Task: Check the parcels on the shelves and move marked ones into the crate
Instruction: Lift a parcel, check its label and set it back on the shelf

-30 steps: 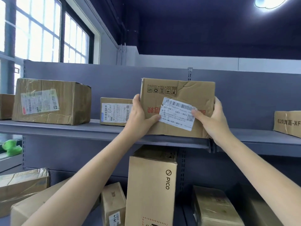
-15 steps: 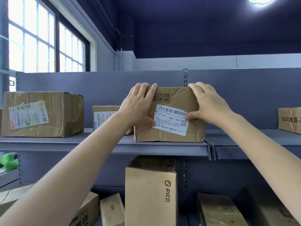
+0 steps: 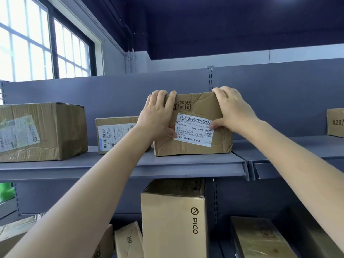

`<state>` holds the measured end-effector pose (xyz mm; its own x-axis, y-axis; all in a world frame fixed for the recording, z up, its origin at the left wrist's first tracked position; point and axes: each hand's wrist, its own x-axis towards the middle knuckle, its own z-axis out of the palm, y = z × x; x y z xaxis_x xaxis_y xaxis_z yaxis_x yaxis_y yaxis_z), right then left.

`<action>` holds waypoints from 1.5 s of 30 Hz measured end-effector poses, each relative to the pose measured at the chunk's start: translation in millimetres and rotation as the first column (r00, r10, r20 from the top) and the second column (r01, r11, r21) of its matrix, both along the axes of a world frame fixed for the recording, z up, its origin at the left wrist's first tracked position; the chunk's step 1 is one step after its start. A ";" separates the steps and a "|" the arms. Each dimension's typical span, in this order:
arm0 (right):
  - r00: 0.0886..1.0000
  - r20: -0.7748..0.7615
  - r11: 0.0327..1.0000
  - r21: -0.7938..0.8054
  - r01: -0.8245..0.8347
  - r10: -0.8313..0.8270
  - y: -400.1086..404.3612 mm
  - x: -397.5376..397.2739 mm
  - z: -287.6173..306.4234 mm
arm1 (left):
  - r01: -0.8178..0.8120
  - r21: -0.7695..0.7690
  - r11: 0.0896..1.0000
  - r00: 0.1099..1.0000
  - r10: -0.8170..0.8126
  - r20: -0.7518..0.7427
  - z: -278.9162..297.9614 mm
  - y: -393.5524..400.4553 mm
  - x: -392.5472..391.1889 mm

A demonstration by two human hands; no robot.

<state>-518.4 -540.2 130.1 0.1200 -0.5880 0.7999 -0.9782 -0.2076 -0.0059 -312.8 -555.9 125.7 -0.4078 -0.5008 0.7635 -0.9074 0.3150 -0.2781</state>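
Hands clamp a labelled parcel (image 3: pixel 193 125) resting on the upper shelf (image 3: pixel 130 164) near its front edge: left hand (image 3: pixel 158 116) and right hand (image 3: pixel 232 110) curl over its top corners. Smaller box (image 3: pixel 115 133) seemingly touches its left; open shelf right.
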 end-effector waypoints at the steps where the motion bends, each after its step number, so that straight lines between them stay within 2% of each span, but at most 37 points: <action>1: 1.000 0.004 1.000 -0.001 0.001 -0.001 -2.7 0.0 0.0 | 0.002 0.003 1.000 1.000 -0.002 -0.004 -0.2 -3.4 -0.4; 10: 1.000 0.023 1.000 0.000 0.014 -0.014 -21.9 -0.8 -1.0 | 0.002 0.002 1.000 1.000 -0.002 -0.020 -1.6 -27.9 -8.7; 15: 0.996 0.090 1.000 0.005 -0.019 0.019 -32.0 0.4 -2.0 | -0.005 -0.017 1.000 1.000 0.005 -0.005 -2.4 -38.8 -12.0; 29: 0.997 0.076 0.999 0.032 0.010 -0.013 -38.9 -4.0 -3.3 | -0.055 0.004 0.999 0.998 0.055 -0.024 -5.3 -50.0 -22.3; 35: 0.999 0.041 0.986 0.165 0.004 -0.011 -26.2 -6.8 5.6 | -0.195 0.141 0.970 0.980 0.197 0.005 5.4 -27.7 -30.1; 37: 0.999 0.036 0.987 0.159 -0.013 0.007 -15.6 -10.7 8.4 | -0.210 0.132 0.969 0.977 0.214 -0.013 4.7 -17.3 -36.7; 41: 0.994 0.019 0.992 0.063 -0.107 0.106 11.2 -22.9 -5.3 | -0.174 0.010 0.985 0.980 0.172 0.095 -16.0 8.8 -50.8; 45: 0.996 0.006 0.984 0.151 -0.093 0.093 40.1 -39.8 -24.1 | -0.088 0.023 0.996 0.993 0.086 0.083 -22.9 41.5 -55.6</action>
<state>-558.1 -500.2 106.0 0.1808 -0.6878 0.7030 -0.9546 -0.2947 -0.0428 -368.5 -514.3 102.7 -0.4225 -0.5567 0.7152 -0.9062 0.2444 -0.3451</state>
